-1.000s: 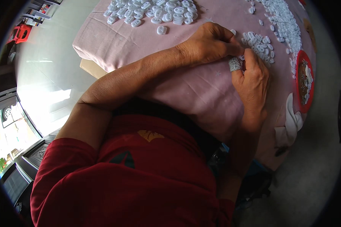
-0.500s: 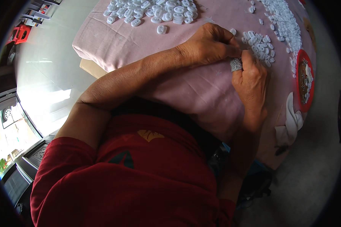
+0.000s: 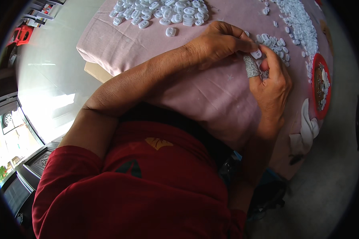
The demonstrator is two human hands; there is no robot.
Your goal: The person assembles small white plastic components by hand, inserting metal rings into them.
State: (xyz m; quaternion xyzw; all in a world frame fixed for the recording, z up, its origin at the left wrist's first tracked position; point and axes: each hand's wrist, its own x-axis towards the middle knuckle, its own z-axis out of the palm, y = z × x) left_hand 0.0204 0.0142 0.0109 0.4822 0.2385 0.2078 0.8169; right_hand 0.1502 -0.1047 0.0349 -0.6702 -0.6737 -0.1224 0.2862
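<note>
A small white oval plastic piece with holes (image 3: 257,53) is pinched between the thumb and fingers of my left hand (image 3: 223,44). My right hand (image 3: 272,81) is closed about the same piece, its index fingertip at the upper edge and its thumb, wrapped in grey speckled tape, close below. Some white shows lower between the right fingers; I cannot make out whether it is a second piece. Right behind the hands lies a small pile of white pieces (image 3: 282,47), partly hidden by the right hand.
A pink cloth (image 3: 119,49) covers the table. Larger oval pieces (image 3: 175,12) are heaped at the far left, and small white pieces (image 3: 299,24) spread at the far right. On the right edge stand a red-rimmed dish (image 3: 315,95) with small parts and a crumpled white cloth (image 3: 306,129).
My right hand has shifted slightly right and its fingers have opened away from the left hand. The white piece between the hands, hidden before, now shows.
</note>
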